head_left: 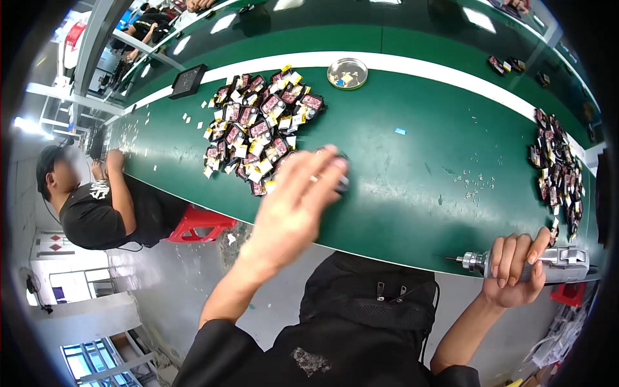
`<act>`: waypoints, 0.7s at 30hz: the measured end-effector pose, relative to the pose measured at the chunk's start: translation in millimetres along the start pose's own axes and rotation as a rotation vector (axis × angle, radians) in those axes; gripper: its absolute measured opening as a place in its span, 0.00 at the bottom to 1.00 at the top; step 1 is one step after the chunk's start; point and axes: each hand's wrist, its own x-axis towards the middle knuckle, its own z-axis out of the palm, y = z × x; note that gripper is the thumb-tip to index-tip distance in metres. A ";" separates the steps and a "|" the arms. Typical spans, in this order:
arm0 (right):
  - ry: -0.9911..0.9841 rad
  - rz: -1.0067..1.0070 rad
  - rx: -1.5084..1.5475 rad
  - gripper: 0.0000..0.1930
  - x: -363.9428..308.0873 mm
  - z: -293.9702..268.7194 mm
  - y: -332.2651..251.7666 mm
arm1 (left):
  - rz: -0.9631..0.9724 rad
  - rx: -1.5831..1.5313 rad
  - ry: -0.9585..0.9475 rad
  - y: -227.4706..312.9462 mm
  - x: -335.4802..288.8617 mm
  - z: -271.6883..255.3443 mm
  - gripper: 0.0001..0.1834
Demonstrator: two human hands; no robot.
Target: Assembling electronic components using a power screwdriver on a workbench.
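Observation:
My left hand is over the bench just right of a heap of small black devices. Its fingers are bent over a small black device, of which only the edge shows beyond the fingertips; motion blurs both. The heaped devices have pinkish-red faces, white tabs and yellow bits. At the near right edge of the bench my right hand is wrapped round a silver-grey electric screwdriver. The tool lies level, its thin bit pointing left.
A round metal dish with small pieces and a black tray are at the far side. More black devices lie piled at the right. A small blue piece and white scraps dot the green bench. Another person sits at the left.

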 end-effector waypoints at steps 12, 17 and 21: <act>0.310 0.062 0.203 0.05 -30.7 -16.6 18.4 | -0.063 0.087 0.080 2.2 35.0 19.3 0.19; 0.351 0.058 0.282 0.05 -32.2 -19.9 14.5 | 0.148 -0.221 -0.039 61.3 51.7 77.7 0.15; 0.354 0.032 0.281 0.05 -35.4 -25.2 12.1 | 0.208 -0.074 -0.050 72.7 78.3 108.2 0.11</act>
